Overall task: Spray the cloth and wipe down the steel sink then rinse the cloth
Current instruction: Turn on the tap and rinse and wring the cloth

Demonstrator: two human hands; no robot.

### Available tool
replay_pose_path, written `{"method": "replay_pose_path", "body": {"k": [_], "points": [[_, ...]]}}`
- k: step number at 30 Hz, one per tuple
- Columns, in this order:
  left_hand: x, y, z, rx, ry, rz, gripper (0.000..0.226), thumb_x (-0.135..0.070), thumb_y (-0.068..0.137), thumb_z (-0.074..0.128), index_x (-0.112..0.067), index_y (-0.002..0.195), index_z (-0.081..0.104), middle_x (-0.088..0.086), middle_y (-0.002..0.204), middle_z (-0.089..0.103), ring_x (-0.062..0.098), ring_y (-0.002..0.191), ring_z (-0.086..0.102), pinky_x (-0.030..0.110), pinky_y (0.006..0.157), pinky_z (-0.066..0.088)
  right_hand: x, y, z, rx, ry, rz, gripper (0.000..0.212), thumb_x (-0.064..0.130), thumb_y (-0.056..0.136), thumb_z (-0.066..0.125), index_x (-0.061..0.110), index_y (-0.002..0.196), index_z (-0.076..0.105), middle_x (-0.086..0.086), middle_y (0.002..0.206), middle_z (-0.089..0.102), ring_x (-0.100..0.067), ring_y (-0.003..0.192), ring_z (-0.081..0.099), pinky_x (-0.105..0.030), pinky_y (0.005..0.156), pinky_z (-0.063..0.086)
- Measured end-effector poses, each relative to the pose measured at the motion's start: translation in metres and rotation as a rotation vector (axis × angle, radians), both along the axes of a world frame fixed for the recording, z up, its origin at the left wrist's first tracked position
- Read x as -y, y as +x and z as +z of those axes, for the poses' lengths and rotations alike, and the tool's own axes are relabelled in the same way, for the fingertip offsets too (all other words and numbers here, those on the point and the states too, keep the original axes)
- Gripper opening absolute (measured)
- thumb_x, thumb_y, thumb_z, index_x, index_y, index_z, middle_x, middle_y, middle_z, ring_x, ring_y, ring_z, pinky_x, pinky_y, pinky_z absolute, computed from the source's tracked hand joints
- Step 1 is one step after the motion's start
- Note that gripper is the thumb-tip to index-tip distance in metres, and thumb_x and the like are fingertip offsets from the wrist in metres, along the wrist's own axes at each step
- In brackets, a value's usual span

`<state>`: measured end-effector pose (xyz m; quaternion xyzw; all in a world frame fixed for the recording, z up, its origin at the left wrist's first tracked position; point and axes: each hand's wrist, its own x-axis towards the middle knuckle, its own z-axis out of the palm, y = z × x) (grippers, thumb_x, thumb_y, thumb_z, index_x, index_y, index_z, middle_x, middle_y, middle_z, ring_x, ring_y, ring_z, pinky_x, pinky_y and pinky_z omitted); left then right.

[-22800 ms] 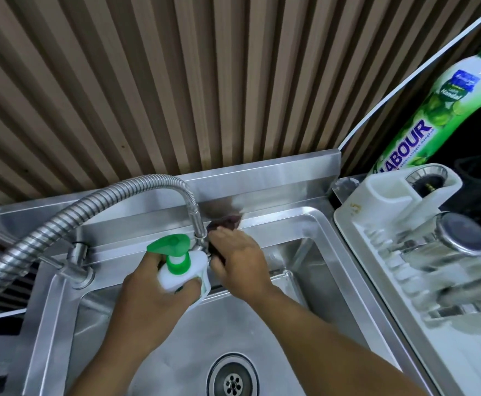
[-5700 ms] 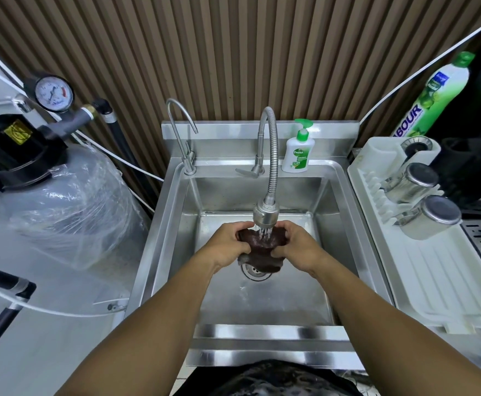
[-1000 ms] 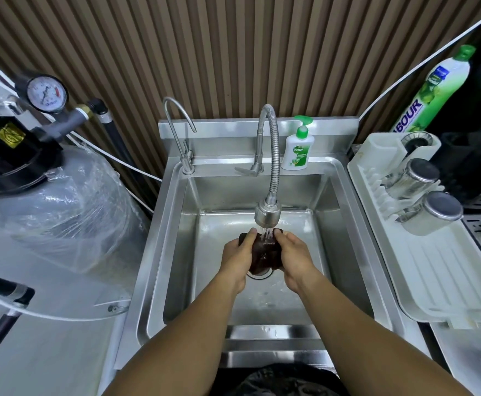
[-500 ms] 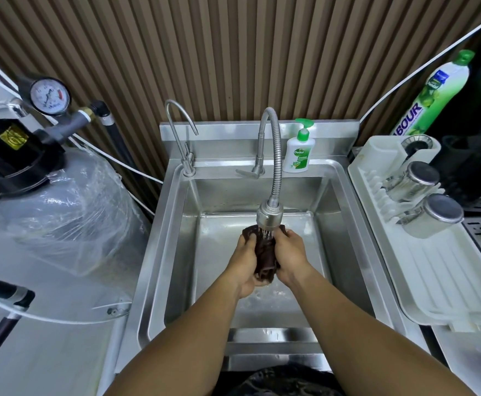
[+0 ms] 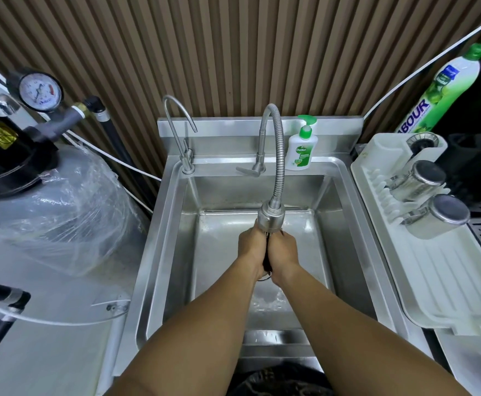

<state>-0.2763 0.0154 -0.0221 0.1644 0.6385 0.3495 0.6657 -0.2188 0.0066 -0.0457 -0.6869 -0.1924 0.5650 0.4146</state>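
Over the middle of the steel sink [image 5: 330,224], my left hand [image 5: 251,247] and my right hand [image 5: 282,250] squeeze the dark brown cloth [image 5: 267,260] between them. Only a thin dark strip of the cloth shows between the palms. The hands sit directly under the head of the flexible hose tap [image 5: 270,217], above the drain. Water lies on the sink floor near the front. The green-and-white pump bottle [image 5: 300,148] stands on the sink's back ledge, to the right of the tap base.
A slim gooseneck tap [image 5: 180,130] rises at the back left. A plastic-wrapped tank with a pressure gauge [image 5: 40,91] stands left. On the right, a white drying rack [image 5: 445,284] holds two steel cups; a green dish-soap bottle [image 5: 439,90] leans behind it.
My hands have pressed closer together, so the cloth that hung visibly between them is now nearly hidden. They stay under the tap head.
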Motion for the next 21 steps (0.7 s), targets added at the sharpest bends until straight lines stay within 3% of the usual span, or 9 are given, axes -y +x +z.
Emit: {"method": "replay_pose_path", "body": {"k": [7,11,16,21], "points": [[-0.004,0.0,-0.003,-0.113,0.072,-0.004,0.015,-0.013,0.089,0.063,-0.007,0.076,0.058,0.01,0.065,0.058,0.026,0.067,0.055,0.034,0.063,0.045,-0.008,0.0,0.002,0.053,-0.018,-0.042,0.015,0.008,0.082,0.054,0.011,0.067,0.052,-0.008,0.06,0.053,-0.024,0.06,0.048,-0.031,0.056,0.039],[-0.005,0.001,-0.004,-0.141,0.068,-0.025,0.017,-0.003,0.088,0.056,-0.008,0.071,0.055,0.009,0.061,0.055,0.025,0.064,0.052,0.033,0.062,0.041,-0.011,0.002,0.003,0.08,-0.021,-0.033,0.028,0.005,0.076,0.057,0.016,0.053,0.044,-0.004,0.05,0.047,-0.023,0.055,0.043,-0.032,0.055,0.035],[-0.008,0.002,-0.008,-0.138,0.045,-0.021,0.017,-0.002,0.088,0.053,-0.007,0.072,0.057,0.009,0.06,0.055,0.025,0.062,0.052,0.029,0.058,0.041,-0.014,0.003,0.006,0.073,-0.021,0.002,0.032,0.001,0.071,0.058,0.017,0.048,0.042,-0.002,0.047,0.043,-0.022,0.053,0.037,-0.032,0.053,0.032],[-0.005,-0.001,-0.014,-0.094,0.01,-0.001,0.02,-0.01,0.093,0.054,-0.008,0.074,0.057,0.008,0.064,0.057,0.024,0.06,0.054,0.023,0.051,0.041,-0.01,0.004,0.004,0.09,-0.024,0.038,0.025,0.008,0.077,0.064,0.012,0.056,0.05,-0.008,0.053,0.05,-0.022,0.056,0.046,-0.034,0.055,0.037]]}}
